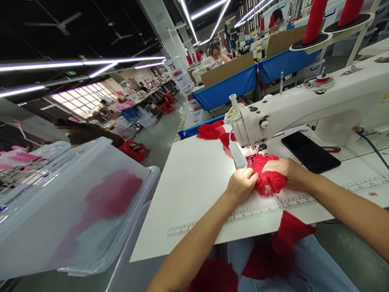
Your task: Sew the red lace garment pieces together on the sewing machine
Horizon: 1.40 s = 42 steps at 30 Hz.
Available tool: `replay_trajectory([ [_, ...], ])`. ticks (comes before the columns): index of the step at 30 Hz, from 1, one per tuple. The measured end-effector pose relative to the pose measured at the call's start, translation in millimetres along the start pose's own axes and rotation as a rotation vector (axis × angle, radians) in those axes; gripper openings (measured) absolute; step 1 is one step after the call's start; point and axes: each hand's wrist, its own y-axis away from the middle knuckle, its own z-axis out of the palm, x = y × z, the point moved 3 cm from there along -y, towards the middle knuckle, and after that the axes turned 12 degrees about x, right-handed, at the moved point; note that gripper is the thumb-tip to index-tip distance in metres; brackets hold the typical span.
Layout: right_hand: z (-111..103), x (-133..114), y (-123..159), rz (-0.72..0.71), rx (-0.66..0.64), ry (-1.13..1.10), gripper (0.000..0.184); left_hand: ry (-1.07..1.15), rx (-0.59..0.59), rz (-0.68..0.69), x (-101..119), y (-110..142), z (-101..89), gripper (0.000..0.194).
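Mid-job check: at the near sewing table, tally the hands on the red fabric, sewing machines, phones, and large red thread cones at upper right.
Hands on the red fabric: 2, left hand and right hand
Sewing machine: 1
Black phone: 1
Large red thread cones: 2
Total: 6

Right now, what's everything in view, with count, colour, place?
Table: one, white, centre
Sewing machine: one, white, table's right
Lace fabric: one bunch, red, at the machine
Phone: one, black, right of fabric
Thread cones: two, red, upper right
Loose cloth: several, red, lap and far table
Plastic boxes: several, translucent, left and background
Cloth troughs: several, blue, beyond table
Stools: several, red, aisle
Fans: several, grey, ceiling
Lights: several, white, ceiling
Co-workers: several, clothing varied, background
Left hand: one, bare, fabric's left
Right hand: one, bare, fabric's right
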Motion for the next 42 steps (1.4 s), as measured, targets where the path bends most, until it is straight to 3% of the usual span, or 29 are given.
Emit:
replay_trajectory([
  [7,5,-2,1,0.048,-0.18,0.102,0.025,-0.046,0.032,0.032,2,4,-0.8,0.031],
  [14,8,-5,1,-0.017,-0.1,0.389,0.025,-0.112,0.005,-0.01,11,2,-12.6,0.026],
  [20,7,-12,-2,-0.092,-0.045,0.435,0.03,-0.098,0.02,0.006,11,6,-19.9,0.029],
  [26,10,-7,4,-0.054,0.006,0.565,0.023,-0.107,-0.042,-0.004,11,6,-24.0,0.032],
  [42,10,-5,5,0.024,0.006,0.518,0.02,-0.161,-0.115,0.035,13,8,-22.9,0.041],
])
